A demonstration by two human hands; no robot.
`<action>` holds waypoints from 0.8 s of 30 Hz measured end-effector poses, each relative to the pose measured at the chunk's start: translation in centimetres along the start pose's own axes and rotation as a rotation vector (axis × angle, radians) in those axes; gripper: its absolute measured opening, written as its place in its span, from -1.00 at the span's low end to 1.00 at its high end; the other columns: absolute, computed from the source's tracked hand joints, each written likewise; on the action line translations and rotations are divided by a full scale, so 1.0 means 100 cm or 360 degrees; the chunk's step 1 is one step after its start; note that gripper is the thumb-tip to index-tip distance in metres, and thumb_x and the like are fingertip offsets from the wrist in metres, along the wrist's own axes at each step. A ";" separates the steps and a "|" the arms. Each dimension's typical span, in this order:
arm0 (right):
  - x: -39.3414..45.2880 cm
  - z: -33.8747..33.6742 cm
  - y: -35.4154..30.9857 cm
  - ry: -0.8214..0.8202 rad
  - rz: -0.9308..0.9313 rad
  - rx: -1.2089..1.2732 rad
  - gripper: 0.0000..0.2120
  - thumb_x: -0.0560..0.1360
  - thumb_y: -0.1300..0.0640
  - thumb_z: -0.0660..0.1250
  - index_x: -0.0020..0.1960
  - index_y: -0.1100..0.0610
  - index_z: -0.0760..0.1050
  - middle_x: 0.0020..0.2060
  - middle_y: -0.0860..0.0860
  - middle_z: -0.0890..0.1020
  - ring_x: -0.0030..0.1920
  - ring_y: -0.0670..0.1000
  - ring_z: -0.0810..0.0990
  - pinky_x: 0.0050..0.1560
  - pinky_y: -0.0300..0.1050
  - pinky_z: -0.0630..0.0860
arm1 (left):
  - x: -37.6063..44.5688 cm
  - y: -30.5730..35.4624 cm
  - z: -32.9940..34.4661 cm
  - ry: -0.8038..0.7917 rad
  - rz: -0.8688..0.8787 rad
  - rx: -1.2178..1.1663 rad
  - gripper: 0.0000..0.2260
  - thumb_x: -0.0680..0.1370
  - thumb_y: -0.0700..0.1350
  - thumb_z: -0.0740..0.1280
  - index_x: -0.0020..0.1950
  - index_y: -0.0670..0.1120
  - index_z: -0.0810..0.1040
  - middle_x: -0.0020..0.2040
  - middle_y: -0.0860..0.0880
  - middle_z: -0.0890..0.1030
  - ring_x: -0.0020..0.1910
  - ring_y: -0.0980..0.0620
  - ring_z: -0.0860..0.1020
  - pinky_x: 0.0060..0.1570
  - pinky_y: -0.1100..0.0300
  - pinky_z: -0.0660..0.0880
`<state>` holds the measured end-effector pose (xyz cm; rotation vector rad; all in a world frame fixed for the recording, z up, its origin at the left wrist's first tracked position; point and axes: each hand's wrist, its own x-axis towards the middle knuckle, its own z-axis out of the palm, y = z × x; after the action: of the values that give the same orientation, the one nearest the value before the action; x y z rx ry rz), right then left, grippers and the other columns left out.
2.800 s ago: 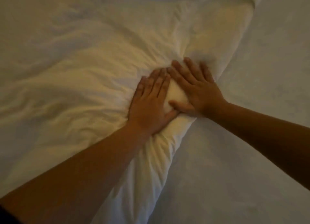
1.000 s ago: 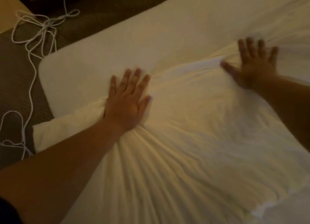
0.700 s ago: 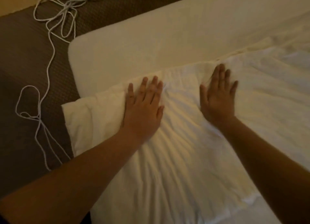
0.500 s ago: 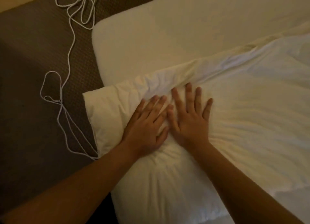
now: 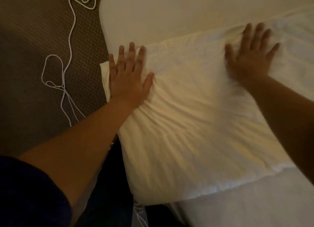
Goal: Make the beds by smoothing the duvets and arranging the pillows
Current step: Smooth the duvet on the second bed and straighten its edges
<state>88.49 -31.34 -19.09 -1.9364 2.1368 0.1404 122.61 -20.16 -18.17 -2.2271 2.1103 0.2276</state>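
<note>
Neither hand has a grip closed on anything: both lie flat, palms down, fingers straight and spread wide, pressing the white duvet (image 5: 195,124). The left hand (image 5: 127,80) rests on the duvet's corner at about 9 o'clock in the view, its fingers pointing toward 12 and its thumb splayed toward 2. The right hand (image 5: 249,60) lies at about 2 o'clock, well apart from the left, fingers fanned toward 12 to 1; it is blurred, so the fingertips are hard to make out.

The duvet is soft, thick white fabric, puffy at its edges, with a rounded corner poking out just beside the left hand's little finger. Fine creases fan out from under the left palm toward 4 and 5 o'clock. The visible folded band of it runs with its long axis from 8 o'clock up toward 2 o'clock, its far edge passing between the two sets of fingertips. It lies on the bed (image 5: 186,10), whose smooth pale sheet shows beyond it at 12 o'clock and again below it at 5 o'clock; the mattress corner is rounded at about 11 o'clock.

To the left, at 9 to 11 o'clock, is a dark brown floor (image 5: 34,39) with a fine woven pattern, and a thin white cord (image 5: 69,44) lies on it in loose loops. A dark blue sleeve (image 5: 30,196) covers the left upper arm at 7 o'clock.
</note>
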 end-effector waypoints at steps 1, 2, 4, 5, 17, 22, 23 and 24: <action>-0.022 0.006 -0.016 -0.0026 -0.0035 0.0019 -0.19 0.63 -0.36 -0.13 0.71 0.08 -0.12 0.70 0.14 -0.05 0.68 0.23 -0.09 0.57 0.47 -0.11 | -0.008 0.009 -0.004 -0.0006 -0.0043 -0.0010 -0.34 0.67 0.25 -0.01 0.70 -0.01 -0.07 0.69 -0.11 -0.05 0.66 -0.20 -0.09 0.58 -0.27 -0.16; -0.050 0.015 -0.033 -0.0056 -0.0089 0.0040 -0.21 0.64 -0.33 -0.10 0.71 0.11 -0.10 0.69 0.15 -0.03 0.68 0.24 -0.06 0.58 0.45 -0.09 | -0.019 0.018 -0.007 -0.0025 -0.0034 -0.0035 -0.34 0.67 0.23 -0.01 0.70 -0.04 -0.07 0.69 -0.11 -0.06 0.66 -0.19 -0.11 0.58 -0.27 -0.18; -0.122 0.035 -0.067 -0.0087 -0.0194 0.0092 -0.25 0.67 -0.25 -0.04 0.71 0.14 -0.07 0.69 0.15 -0.01 0.68 0.22 -0.05 0.60 0.40 -0.07 | -0.050 0.034 -0.009 -0.0089 0.0152 -0.0087 -0.33 0.67 0.19 0.02 0.69 -0.07 -0.05 0.70 -0.08 -0.07 0.67 -0.16 -0.12 0.58 -0.26 -0.20; -0.157 0.043 -0.082 -0.0084 -0.0221 0.0115 -0.27 0.68 -0.22 -0.01 0.71 0.13 -0.06 0.69 0.14 0.00 0.68 0.20 -0.05 0.60 0.38 -0.08 | -0.069 0.040 -0.010 -0.0123 0.0279 -0.0096 -0.34 0.67 0.17 0.04 0.69 -0.09 -0.03 0.70 -0.07 -0.05 0.67 -0.14 -0.11 0.58 -0.25 -0.18; -0.368 0.083 -0.126 -0.0261 -0.0497 0.0120 -0.20 0.63 -0.39 0.06 0.72 -0.04 -0.06 0.69 0.19 -0.10 0.68 0.25 -0.18 0.63 0.33 -0.15 | -0.065 -0.009 0.019 -0.0082 0.0741 0.0064 -0.46 0.70 0.13 0.03 0.69 0.12 0.02 0.69 0.00 0.02 0.67 -0.07 -0.04 0.61 -0.12 -0.13; -0.383 0.088 -0.101 -0.0306 -0.0761 0.0063 -0.19 0.60 -0.49 0.04 0.71 -0.15 -0.07 0.70 0.07 -0.11 0.68 0.19 -0.20 0.62 0.33 -0.13 | -0.039 -0.010 -0.001 -0.0179 0.0528 0.0136 -0.45 0.72 0.14 -0.06 0.69 0.08 -0.10 0.70 0.02 -0.06 0.67 -0.09 -0.09 0.60 -0.16 -0.16; -0.379 0.083 -0.094 -0.0306 -0.0830 0.0076 -0.23 0.61 -0.48 0.02 0.70 -0.17 -0.05 0.70 0.05 -0.08 0.68 0.18 -0.18 0.63 0.32 -0.13 | -0.036 -0.006 -0.006 -0.0201 0.0454 0.0170 -0.44 0.71 0.14 -0.09 0.69 0.05 -0.12 0.70 0.01 -0.09 0.67 -0.10 -0.11 0.59 -0.20 -0.17; -0.374 0.078 -0.083 -0.0287 -0.0865 0.0086 -0.27 0.63 -0.46 0.01 0.70 -0.18 -0.02 0.70 0.03 -0.05 0.69 0.17 -0.15 0.63 0.31 -0.13 | -0.035 0.000 -0.010 -0.0215 0.0372 0.0203 -0.43 0.70 0.15 -0.11 0.69 0.02 -0.14 0.70 0.00 -0.11 0.66 -0.13 -0.12 0.58 -0.25 -0.18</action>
<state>100.78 5.64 -16.39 -2.2902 1.4282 0.1437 122.49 -16.81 -16.68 -1.8415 2.2401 0.2403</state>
